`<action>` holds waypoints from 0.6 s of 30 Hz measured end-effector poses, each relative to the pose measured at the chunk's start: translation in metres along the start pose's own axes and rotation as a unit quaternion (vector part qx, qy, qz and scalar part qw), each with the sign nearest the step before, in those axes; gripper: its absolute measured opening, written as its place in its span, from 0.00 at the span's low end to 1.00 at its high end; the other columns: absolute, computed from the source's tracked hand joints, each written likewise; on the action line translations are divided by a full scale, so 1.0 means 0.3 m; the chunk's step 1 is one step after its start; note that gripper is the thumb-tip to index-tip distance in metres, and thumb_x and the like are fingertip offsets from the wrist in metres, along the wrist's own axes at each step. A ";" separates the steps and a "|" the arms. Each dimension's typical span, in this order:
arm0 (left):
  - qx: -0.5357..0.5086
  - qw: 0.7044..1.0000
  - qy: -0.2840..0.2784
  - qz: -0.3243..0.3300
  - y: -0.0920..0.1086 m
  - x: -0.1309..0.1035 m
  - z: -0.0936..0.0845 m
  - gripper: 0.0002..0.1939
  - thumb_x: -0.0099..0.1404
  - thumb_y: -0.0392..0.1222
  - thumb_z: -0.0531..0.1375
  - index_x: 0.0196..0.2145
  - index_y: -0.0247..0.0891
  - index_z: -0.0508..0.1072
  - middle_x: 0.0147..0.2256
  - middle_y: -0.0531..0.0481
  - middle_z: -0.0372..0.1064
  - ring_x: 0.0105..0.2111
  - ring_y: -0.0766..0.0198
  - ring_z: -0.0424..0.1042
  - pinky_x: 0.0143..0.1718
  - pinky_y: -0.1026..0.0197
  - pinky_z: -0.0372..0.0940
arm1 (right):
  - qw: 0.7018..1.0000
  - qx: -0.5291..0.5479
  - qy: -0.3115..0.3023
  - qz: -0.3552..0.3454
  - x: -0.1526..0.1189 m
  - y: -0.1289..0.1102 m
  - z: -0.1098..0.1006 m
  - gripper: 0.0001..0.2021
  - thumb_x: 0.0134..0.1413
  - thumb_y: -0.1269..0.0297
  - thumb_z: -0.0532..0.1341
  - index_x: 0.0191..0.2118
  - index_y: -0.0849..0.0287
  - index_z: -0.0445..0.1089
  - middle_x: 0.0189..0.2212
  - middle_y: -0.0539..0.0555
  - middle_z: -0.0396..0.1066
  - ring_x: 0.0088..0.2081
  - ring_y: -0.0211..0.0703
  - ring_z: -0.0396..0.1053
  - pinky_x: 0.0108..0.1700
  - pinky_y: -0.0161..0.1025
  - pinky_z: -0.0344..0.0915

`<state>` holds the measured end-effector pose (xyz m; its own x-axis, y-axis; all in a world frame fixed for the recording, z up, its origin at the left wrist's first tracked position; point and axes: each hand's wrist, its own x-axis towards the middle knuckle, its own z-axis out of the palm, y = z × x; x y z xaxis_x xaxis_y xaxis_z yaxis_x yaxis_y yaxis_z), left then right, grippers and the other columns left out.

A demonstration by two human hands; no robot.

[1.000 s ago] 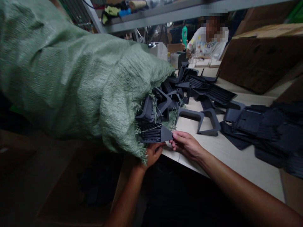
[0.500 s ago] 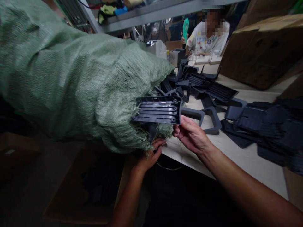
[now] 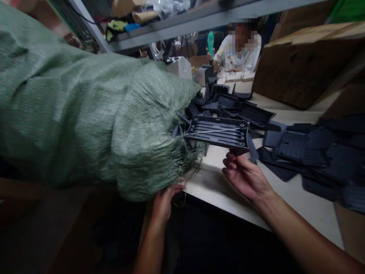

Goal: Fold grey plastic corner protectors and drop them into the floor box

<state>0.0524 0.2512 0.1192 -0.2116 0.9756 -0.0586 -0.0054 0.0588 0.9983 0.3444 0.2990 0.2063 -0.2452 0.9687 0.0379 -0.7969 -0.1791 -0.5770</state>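
Workbench pale, strewn with dark plastic parts; cardboard boxes behind; right hand fingers pinching ribbed plate.

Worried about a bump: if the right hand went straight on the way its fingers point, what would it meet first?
Probably the ribbed dark plastic panel right above the right hand; its fingertips seem already at the panel's underside.

- Dim overall; the brightest area is the far background behind the shelf.
- Deep shadow below the desk edge, detail lost.
- Wide-angle bending at edges; right-side dark parts smeared, soft.
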 end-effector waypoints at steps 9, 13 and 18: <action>-0.038 0.993 0.021 -0.110 0.048 -0.088 0.051 0.30 0.58 0.67 0.71 0.41 0.36 0.78 0.45 0.36 0.82 0.35 0.55 0.82 0.39 0.54 0.77 | 0.995 0.045 -0.064 -0.059 0.049 -0.090 0.164 0.05 0.64 0.64 0.69 0.43 0.49 0.75 0.31 0.45 0.65 0.26 0.33 0.55 0.29 0.25 0.67; 0.033 0.997 -0.015 -0.062 0.062 -0.019 0.106 0.33 0.59 0.73 0.67 0.41 0.36 0.78 0.42 0.40 0.81 0.30 0.59 0.79 0.33 0.57 0.76 | 0.992 0.071 -0.055 -0.093 0.073 -0.164 0.190 0.05 0.64 0.69 0.68 0.43 0.51 0.75 0.32 0.46 0.66 0.26 0.32 0.55 0.29 0.24 0.67; 0.140 0.989 -0.026 -0.033 0.062 0.127 0.163 0.37 0.58 0.78 0.63 0.34 0.35 0.78 0.23 0.47 0.73 0.22 0.62 0.71 0.27 0.61 0.68 | 0.997 -0.013 -0.010 -0.070 0.101 -0.151 0.126 0.08 0.57 0.64 0.75 0.37 0.56 0.76 0.33 0.47 0.68 0.26 0.31 0.58 0.27 0.28 0.69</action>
